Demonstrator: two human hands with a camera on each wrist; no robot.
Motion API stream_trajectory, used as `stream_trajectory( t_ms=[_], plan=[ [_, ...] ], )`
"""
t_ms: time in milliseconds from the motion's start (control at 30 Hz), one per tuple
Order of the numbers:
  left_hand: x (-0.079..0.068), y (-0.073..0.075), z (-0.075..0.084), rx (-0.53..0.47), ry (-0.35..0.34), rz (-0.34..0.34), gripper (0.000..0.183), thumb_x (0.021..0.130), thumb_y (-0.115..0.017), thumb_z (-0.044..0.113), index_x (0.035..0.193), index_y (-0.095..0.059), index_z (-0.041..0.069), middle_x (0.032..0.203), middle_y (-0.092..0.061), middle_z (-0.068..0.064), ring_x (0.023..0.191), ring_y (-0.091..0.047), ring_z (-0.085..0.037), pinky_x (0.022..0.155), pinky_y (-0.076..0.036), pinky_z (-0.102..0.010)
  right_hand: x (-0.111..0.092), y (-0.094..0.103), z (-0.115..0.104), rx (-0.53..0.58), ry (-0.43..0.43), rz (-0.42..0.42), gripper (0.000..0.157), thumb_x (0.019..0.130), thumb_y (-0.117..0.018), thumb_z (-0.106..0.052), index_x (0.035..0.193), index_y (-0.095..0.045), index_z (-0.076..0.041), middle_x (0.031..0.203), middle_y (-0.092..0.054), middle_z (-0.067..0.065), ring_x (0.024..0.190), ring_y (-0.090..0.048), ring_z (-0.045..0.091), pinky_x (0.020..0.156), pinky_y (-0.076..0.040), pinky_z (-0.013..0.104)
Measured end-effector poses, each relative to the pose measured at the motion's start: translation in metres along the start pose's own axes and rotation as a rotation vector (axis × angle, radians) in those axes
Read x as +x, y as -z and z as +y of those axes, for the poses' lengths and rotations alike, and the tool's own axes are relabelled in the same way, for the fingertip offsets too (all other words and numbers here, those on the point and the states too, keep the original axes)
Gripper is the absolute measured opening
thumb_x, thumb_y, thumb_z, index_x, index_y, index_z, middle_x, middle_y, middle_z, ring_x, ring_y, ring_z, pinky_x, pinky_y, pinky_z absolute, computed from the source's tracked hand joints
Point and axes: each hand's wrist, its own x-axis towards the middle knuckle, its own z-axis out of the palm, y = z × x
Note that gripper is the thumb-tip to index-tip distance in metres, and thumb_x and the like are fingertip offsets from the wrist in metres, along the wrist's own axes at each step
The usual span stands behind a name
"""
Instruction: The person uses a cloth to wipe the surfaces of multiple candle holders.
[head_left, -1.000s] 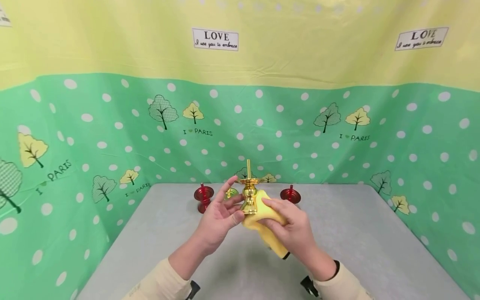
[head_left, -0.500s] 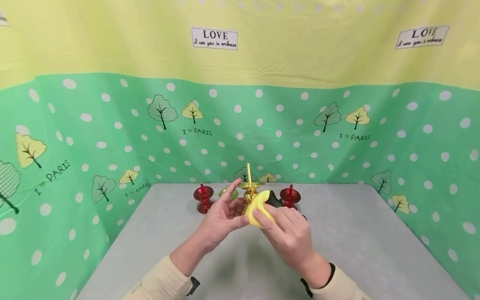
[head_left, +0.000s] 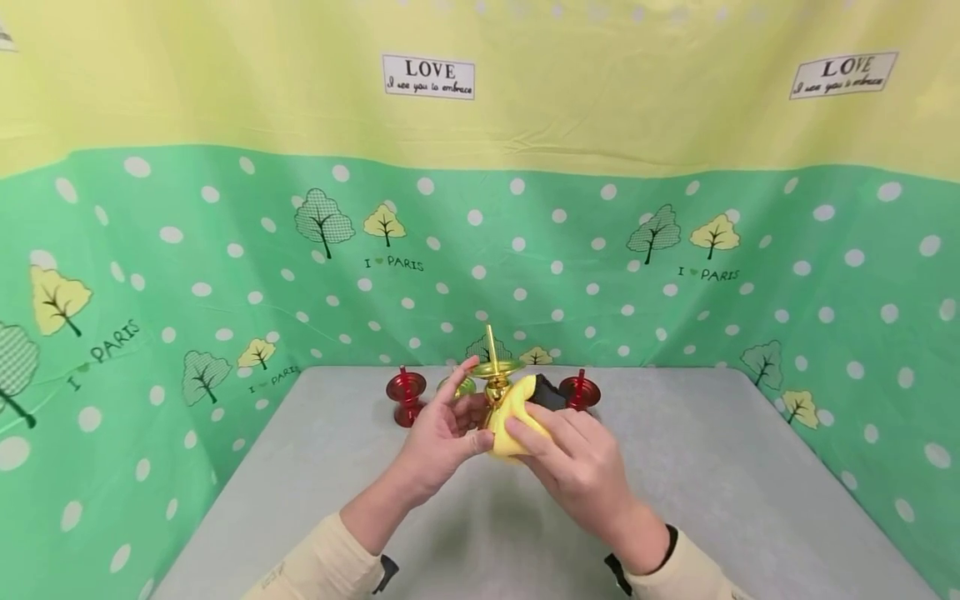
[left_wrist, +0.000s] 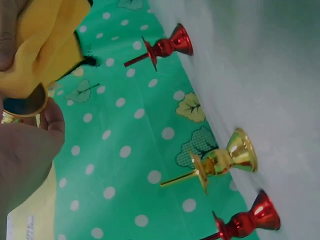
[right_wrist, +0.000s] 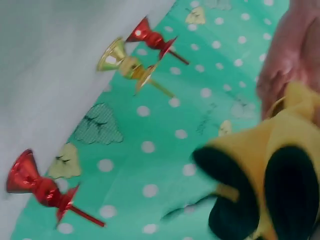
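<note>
My left hand (head_left: 438, 446) holds a shiny gold candlestick (head_left: 496, 390) by its lower part, over the table. The candlestick's thin spike points up, leaning a little left, and its dish is visible. In my right hand (head_left: 581, 462) is a yellow cloth (head_left: 513, 427) with a black part, pinched and pressed against the candlestick's base. The cloth hides much of that base. In the left wrist view, the dark underside of the base (left_wrist: 27, 104) shows below the cloth (left_wrist: 47, 37). The right wrist view shows the cloth (right_wrist: 270, 135) with its dark patches hanging down.
Behind my hands, a red candlestick (head_left: 407, 396) stands on the left and another red candlestick (head_left: 582, 390) on the right. A second gold candlestick (left_wrist: 220, 162) stands between them, partly hidden in the head view. A polka-dot curtain (head_left: 555, 292) borders the grey table (head_left: 697, 492).
My right hand has turned and bunched the cloth round the candlestick's base, bringing its black part up. The held candlestick has tipped so its dish shows more, and its spike now leans left.
</note>
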Motion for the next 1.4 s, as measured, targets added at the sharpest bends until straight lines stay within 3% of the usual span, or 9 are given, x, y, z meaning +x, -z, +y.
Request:
stream_trajectory(
  t_ms=[67, 233, 300, 400, 633, 767, 1033, 1300, 1400],
  plan=[
    [-0.001, 0.0, 0.0, -0.016, 0.005, 0.005, 0.107, 0.083, -0.088, 0.038, 0.17, -0.027, 0.028, 0.141, -0.069, -0.019, 0.116, -0.069, -0.015, 0.095, -0.061, -0.025, -0.002, -0.001, 0.002, 0.098, -0.075, -0.015, 0.032, 0.102, -0.073, -0.033, 0.123, -0.08, -0.01, 0.11, -0.081, 0.014, 0.084, -0.074, 0.022, 0.074, -0.061, 0.031],
    [-0.001, 0.004, 0.0, -0.107, 0.053, -0.021, 0.108, 0.082, -0.088, 0.041, 0.17, -0.026, 0.027, 0.136, -0.07, -0.006, 0.121, -0.068, -0.015, 0.099, -0.061, -0.026, -0.012, 0.003, 0.002, 0.571, -0.663, -0.145, 0.04, 0.088, -0.087, -0.007, 0.127, -0.077, -0.005, 0.12, -0.08, 0.019, 0.093, -0.075, 0.008, 0.075, -0.063, 0.022],
    [0.0, 0.006, -0.002, -0.121, 0.077, -0.034, 0.111, 0.083, -0.087, 0.042, 0.172, -0.022, 0.023, 0.141, -0.067, -0.011, 0.125, -0.067, -0.015, 0.101, -0.06, -0.026, -0.013, 0.004, 0.0, 0.614, -0.76, -0.16, 0.043, 0.085, -0.087, 0.001, 0.127, -0.078, -0.006, 0.122, -0.079, 0.018, 0.092, -0.074, 0.006, 0.072, -0.063, 0.023],
    [0.003, 0.008, -0.005, -0.053, 0.105, -0.029, 0.112, 0.086, -0.084, 0.043, 0.172, -0.017, 0.014, 0.149, -0.061, -0.02, 0.127, -0.067, -0.017, 0.101, -0.06, -0.025, -0.011, 0.002, 0.001, 0.494, -0.631, -0.136, 0.034, 0.09, -0.086, -0.008, 0.124, -0.08, -0.008, 0.116, -0.082, 0.013, 0.093, -0.075, 0.011, 0.077, -0.062, 0.022],
    [0.005, 0.0, -0.01, 0.151, 0.134, 0.001, 0.112, 0.092, -0.083, 0.022, 0.174, -0.007, 0.018, 0.152, -0.061, -0.018, 0.128, -0.067, -0.029, 0.1, -0.061, -0.027, -0.002, -0.005, 0.002, -0.164, 0.005, 0.053, 0.02, 0.108, -0.067, -0.027, 0.112, -0.082, -0.014, 0.093, -0.08, 0.008, 0.067, -0.067, 0.022, 0.055, -0.056, 0.033],
    [0.004, -0.003, -0.008, 0.221, 0.064, 0.016, 0.119, 0.089, -0.085, 0.026, 0.174, -0.002, 0.02, 0.15, -0.064, -0.014, 0.13, -0.067, -0.029, 0.106, -0.058, -0.03, 0.002, -0.006, -0.006, -0.269, 0.115, 0.092, 0.018, 0.108, -0.065, -0.019, 0.112, -0.082, -0.013, 0.095, -0.08, 0.011, 0.064, -0.065, 0.021, 0.051, -0.052, 0.031],
    [-0.001, 0.002, -0.004, 0.095, 0.04, -0.008, 0.116, 0.082, -0.087, 0.04, 0.173, -0.017, 0.022, 0.142, -0.069, -0.019, 0.12, -0.069, -0.021, 0.099, -0.06, -0.026, -0.005, -0.003, 0.001, 0.077, -0.056, 0.029, 0.029, 0.104, -0.071, -0.034, 0.12, -0.081, -0.011, 0.105, -0.081, 0.012, 0.079, -0.072, 0.023, 0.07, -0.061, 0.035],
    [-0.003, 0.006, -0.002, -0.11, 0.058, -0.06, 0.116, 0.082, -0.086, 0.044, 0.172, -0.018, 0.02, 0.139, -0.067, -0.012, 0.119, -0.069, -0.013, 0.099, -0.061, -0.026, -0.009, 0.006, -0.002, 0.635, -0.731, -0.141, 0.044, 0.087, -0.087, -0.001, 0.128, -0.078, -0.008, 0.123, -0.079, 0.017, 0.099, -0.075, 0.003, 0.076, -0.063, 0.02],
    [-0.002, 0.006, -0.002, -0.086, 0.069, -0.059, 0.113, 0.083, -0.085, 0.042, 0.172, -0.02, 0.017, 0.138, -0.065, -0.011, 0.117, -0.069, -0.012, 0.097, -0.061, -0.025, -0.007, 0.006, -0.003, 0.581, -0.719, -0.141, 0.04, 0.088, -0.086, -0.003, 0.127, -0.079, -0.01, 0.121, -0.08, 0.015, 0.097, -0.075, 0.005, 0.077, -0.062, 0.019]
  ],
)
